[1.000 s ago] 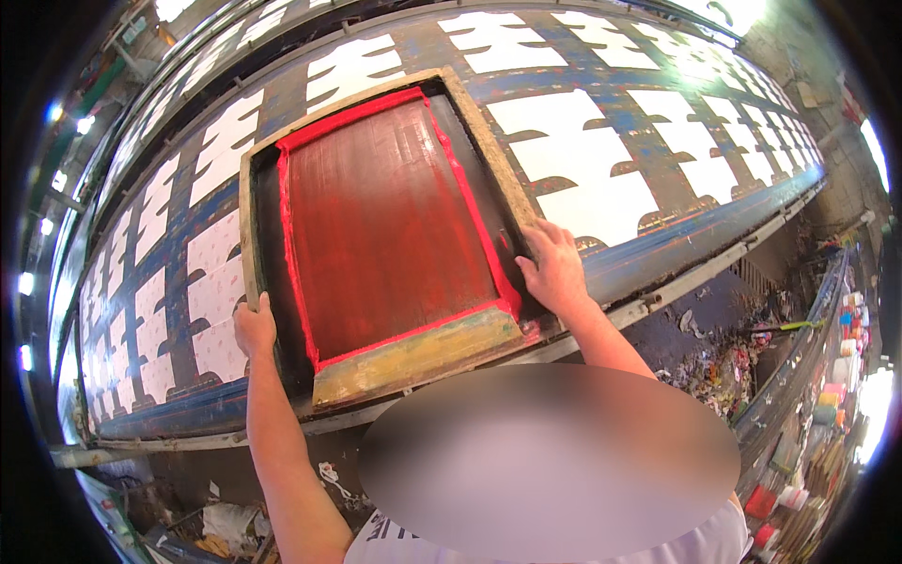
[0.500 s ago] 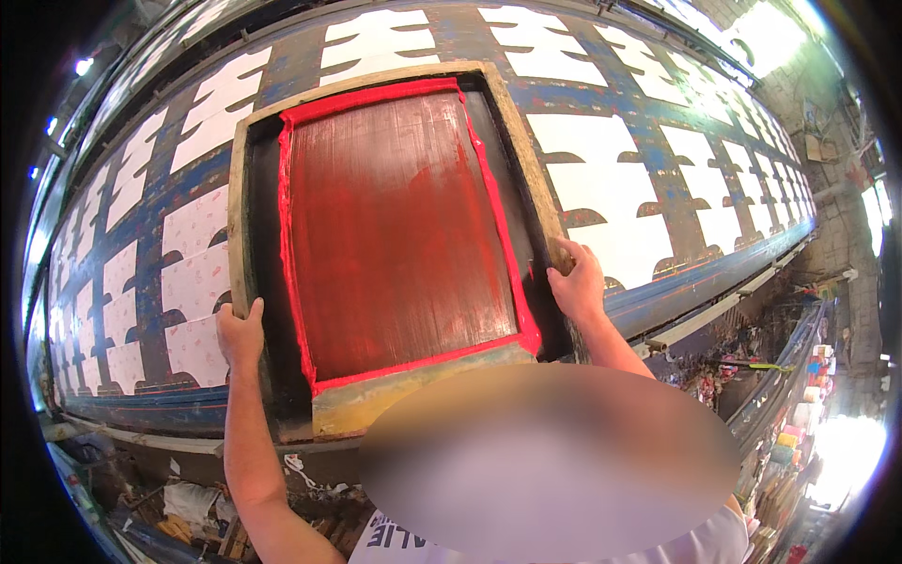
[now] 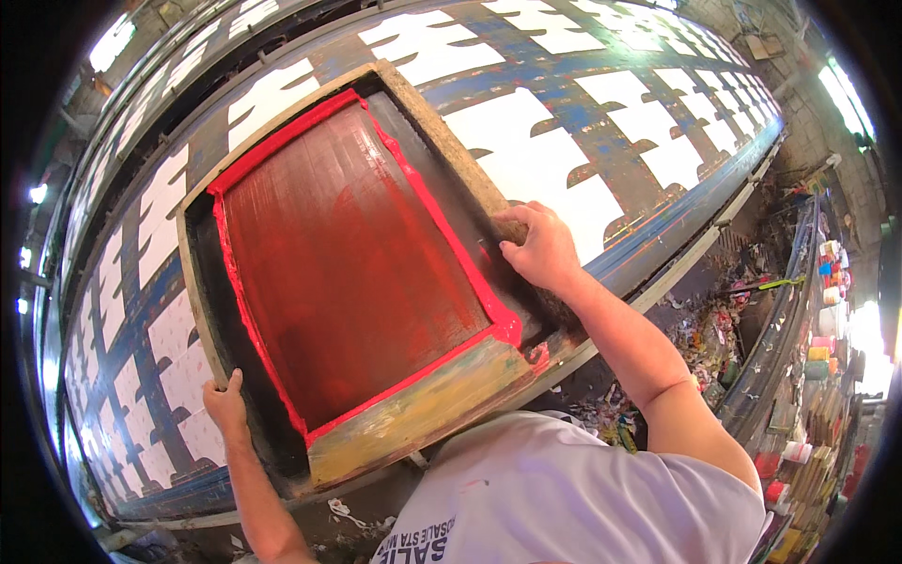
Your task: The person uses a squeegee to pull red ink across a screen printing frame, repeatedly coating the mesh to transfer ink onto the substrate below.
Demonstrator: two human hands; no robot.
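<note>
I see pale lilac-grey shirt (image 3: 601, 498), short right sleeve (image 3: 728, 470), dark block lettering (image 3: 438, 543), small reddish smear (image 3: 474, 486); left hand (image 3: 225, 404), right hand (image 3: 543, 249) bare.

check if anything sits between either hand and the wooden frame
Nothing visible: the left hand has its grip on the left side of the wooden frame, the right hand on its right side.

The framed panel (image 3: 348, 268) is streaky dark red.

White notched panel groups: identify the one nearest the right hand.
The white group just beyond the right hand, beside the brown wooden frame; other groups lie farther off.
</note>
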